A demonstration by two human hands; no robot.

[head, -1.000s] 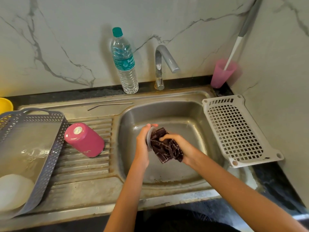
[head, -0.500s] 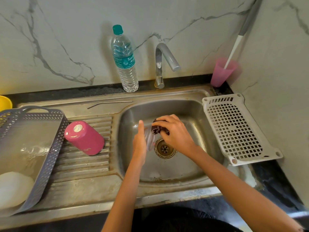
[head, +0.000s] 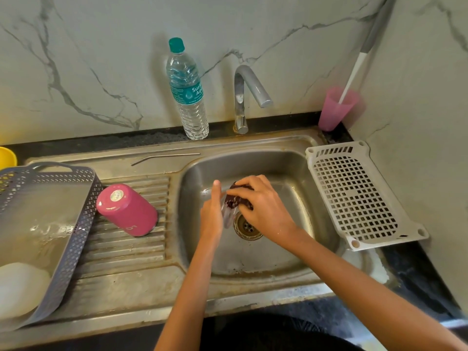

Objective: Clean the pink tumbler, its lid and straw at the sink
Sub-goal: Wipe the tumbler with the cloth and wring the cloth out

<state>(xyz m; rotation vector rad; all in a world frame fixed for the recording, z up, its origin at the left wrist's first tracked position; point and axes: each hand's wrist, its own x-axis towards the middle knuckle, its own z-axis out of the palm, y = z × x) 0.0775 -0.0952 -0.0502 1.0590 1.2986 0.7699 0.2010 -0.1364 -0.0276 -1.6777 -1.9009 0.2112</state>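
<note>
Over the sink basin (head: 298,252) my left hand (head: 211,214) holds the clear tumbler lid (head: 228,216) on edge. My right hand (head: 260,203) grips a dark scrubber cloth (head: 236,201) and presses it against the lid, just above the drain. The pink tumbler (head: 126,210) stands upside down and tilted on the ribbed drainboard to the left. A metal straw (head: 164,158) lies on the steel ledge behind the drainboard.
The tap (head: 248,97) and a water bottle (head: 187,92) stand behind the basin. A pink cup (head: 334,110) with a brush sits in the back right corner. A white slotted tray (head: 359,196) lies at the right, a grey basket (head: 63,224) at the left.
My right hand bunched the hanging cloth and moved up over the lid. Both hands shifted toward the back of the basin, uncovering the drain.
</note>
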